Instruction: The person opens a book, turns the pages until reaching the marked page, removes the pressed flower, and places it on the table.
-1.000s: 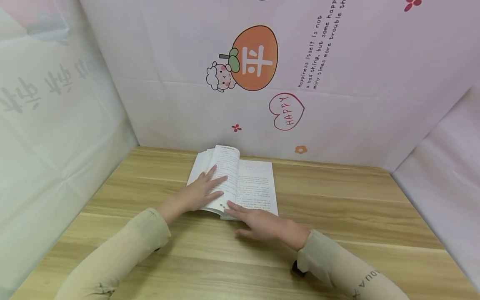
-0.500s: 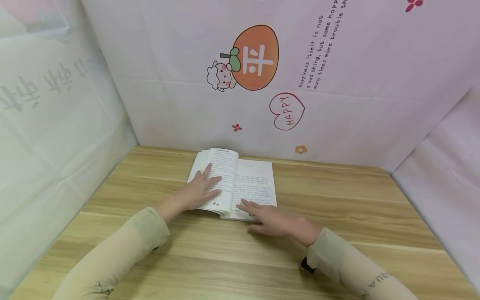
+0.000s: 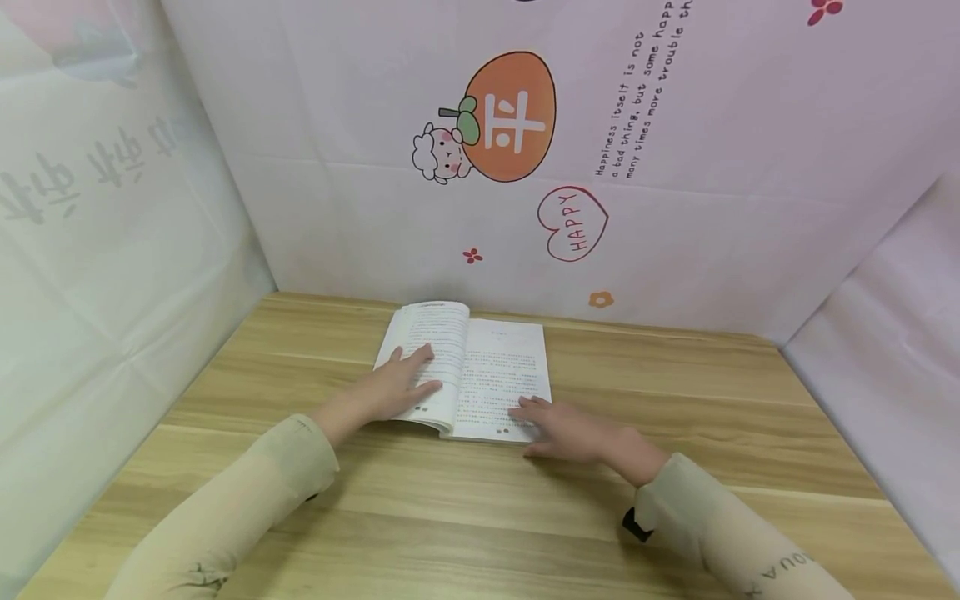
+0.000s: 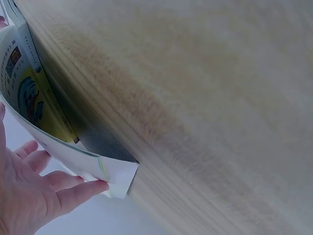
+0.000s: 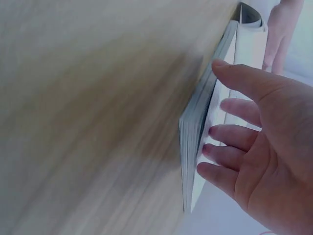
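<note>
An open book [image 3: 501, 358] lies at the far side of the wooden table, its left pages bowed up near the spine. My left hand [image 3: 393, 386] rests on the left page with fingers spread. In the left wrist view the left hand [image 4: 44, 186] lies against the bowed pages, and a colourful yellow cover [image 4: 41, 100] shows beneath them. My right hand [image 3: 570, 429] is at the lower right corner of the right page, fingers extended. The right wrist view has the right hand [image 5: 259, 137] with fingertips right at the page and the thumb along the thick page edge [image 5: 195, 122].
A white printed cloth [image 3: 360, 208] hangs as a wall right behind the book, with a second cloth wall [image 3: 112, 275] on the left and another on the right [image 3: 885, 350]. The wooden table [image 3: 450, 525] stretches between them.
My right hand has slid right from the spine across the right page to its lower right corner. The left pages have settled lower and further left under my left hand, which stays there.
</note>
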`<state>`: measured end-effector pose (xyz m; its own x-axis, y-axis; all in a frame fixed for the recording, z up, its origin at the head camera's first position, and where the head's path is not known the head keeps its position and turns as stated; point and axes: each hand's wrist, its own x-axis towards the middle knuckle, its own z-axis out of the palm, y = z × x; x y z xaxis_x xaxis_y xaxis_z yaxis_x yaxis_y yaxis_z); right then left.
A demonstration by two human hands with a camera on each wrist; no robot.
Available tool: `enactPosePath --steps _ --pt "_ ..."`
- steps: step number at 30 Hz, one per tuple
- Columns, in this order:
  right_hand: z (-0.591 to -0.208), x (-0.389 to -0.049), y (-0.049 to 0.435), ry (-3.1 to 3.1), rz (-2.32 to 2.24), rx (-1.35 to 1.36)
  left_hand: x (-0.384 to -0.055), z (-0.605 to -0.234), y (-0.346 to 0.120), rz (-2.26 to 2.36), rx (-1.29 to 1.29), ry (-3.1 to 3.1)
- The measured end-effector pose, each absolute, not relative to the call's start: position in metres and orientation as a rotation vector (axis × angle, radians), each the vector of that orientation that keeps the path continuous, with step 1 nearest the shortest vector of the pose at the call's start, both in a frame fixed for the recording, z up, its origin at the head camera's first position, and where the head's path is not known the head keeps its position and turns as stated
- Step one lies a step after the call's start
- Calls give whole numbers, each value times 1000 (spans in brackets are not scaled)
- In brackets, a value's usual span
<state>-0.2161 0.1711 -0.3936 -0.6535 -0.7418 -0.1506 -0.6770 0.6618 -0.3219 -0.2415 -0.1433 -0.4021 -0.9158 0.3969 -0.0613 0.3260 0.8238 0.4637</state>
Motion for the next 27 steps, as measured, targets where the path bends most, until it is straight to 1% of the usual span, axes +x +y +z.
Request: enactPosePath --steps 7,14,27 --pt "-387 -218 179 2600 -352 -983 -240 -400 -146 615 616 2808" --pt "-383 -221 181 2597 -374 -996 -237 -397 -148 541 596 2770" --pt "-382 -225 182 2603 -348 -975 -235 -396 -154 564 576 2725"
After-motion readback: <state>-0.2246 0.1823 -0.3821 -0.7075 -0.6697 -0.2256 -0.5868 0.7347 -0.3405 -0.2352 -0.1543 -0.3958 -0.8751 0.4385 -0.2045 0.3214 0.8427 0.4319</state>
